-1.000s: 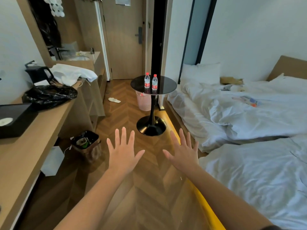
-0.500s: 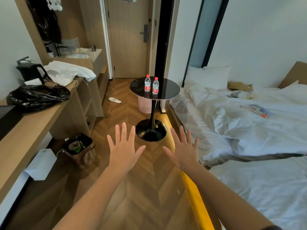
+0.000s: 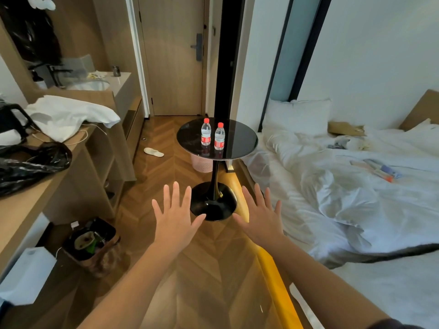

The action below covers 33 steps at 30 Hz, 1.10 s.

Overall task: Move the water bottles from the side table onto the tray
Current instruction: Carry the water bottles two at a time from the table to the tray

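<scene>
Two clear water bottles with red caps and red labels stand upright side by side on a round black side table [image 3: 240,141]: the left bottle [image 3: 206,132] and the right bottle [image 3: 219,136]. My left hand [image 3: 174,214] and my right hand [image 3: 260,216] are held out flat, palms down, fingers spread, holding nothing. Both hover over the floor well short of the table top, in front of its black pedestal base [image 3: 213,201]. No tray shows in this view.
A wooden desk [image 3: 26,198] runs along the left with a black plastic bag [image 3: 28,165], a white towel [image 3: 69,115] and a black kettle. A bin [image 3: 91,243] stands on the floor below. A bed [image 3: 356,186] with rumpled white sheets fills the right. A slipper [image 3: 153,152] and pink basket [image 3: 202,163] lie beyond.
The view has moved forward toward the side table, so the table and bottles look nearer and larger. Both hands stay spread and empty in the same pose.
</scene>
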{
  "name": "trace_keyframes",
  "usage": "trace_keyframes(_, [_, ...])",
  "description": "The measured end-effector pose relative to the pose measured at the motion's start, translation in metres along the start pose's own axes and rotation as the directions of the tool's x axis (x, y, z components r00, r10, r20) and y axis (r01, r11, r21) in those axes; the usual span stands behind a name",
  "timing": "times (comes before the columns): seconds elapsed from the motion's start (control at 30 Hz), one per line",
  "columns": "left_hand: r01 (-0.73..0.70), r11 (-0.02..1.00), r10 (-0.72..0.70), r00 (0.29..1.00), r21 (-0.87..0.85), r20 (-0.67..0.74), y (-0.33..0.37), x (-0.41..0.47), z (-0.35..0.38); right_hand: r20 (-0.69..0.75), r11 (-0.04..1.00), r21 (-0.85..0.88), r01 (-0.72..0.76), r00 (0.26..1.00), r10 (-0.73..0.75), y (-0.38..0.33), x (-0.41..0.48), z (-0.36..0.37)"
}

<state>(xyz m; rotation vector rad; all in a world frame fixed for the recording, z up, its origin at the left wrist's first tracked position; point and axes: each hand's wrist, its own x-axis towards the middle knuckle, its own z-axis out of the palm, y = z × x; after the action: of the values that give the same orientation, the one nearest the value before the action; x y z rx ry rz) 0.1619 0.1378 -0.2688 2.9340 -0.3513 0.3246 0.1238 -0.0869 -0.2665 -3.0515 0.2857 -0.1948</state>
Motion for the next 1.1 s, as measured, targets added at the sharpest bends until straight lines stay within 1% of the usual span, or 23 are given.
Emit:
trace_keyframes(0.2, [-0.007, 1.0, 0.008, 1.0, -0.024, 0.026, -0.018, 0.087, 0.01, -0.014, 0.999, 0.029, -0.039, 0.999, 0.04, -0.011, 0.079, 0.013])
trace_keyframes(0.33, [-0.003, 1.0, 0.004, 0.997, -0.004, 0.082, -0.023, 0.121, 0.024, 0.013, 0.997, 0.045, -0.054, 0.998, 0.054, -0.013, 0.114, 0.031])
trace_keyframes(0.57, [-0.006, 1.0, 0.007, 0.992, -0.016, 0.123, -0.02, 0.185, 0.052, 0.05, 0.996, 0.063, -0.06, 0.997, 0.057, -0.007, 0.189, 0.047])
trace_keyframes(0.7, [0.011, 1.0, -0.01, 0.99, -0.01, 0.14, -0.011, 0.235, 0.073, 0.074, 0.997, 0.068, -0.044, 0.997, 0.039, 0.004, 0.244, 0.06])
trace_keyframes(0.97, [0.091, 0.996, -0.087, 0.987, -0.019, 0.138, 0.01, 0.352, 0.105, 0.067, 0.996, 0.084, 0.029, 0.997, -0.035, 0.039, 0.378, 0.068])
trace_keyframes(1.1, [0.132, 0.991, -0.127, 0.983, -0.032, 0.132, 0.018, 0.398, 0.123, 0.108, 0.994, 0.094, 0.06, 0.992, -0.07, 0.052, 0.437, 0.078])
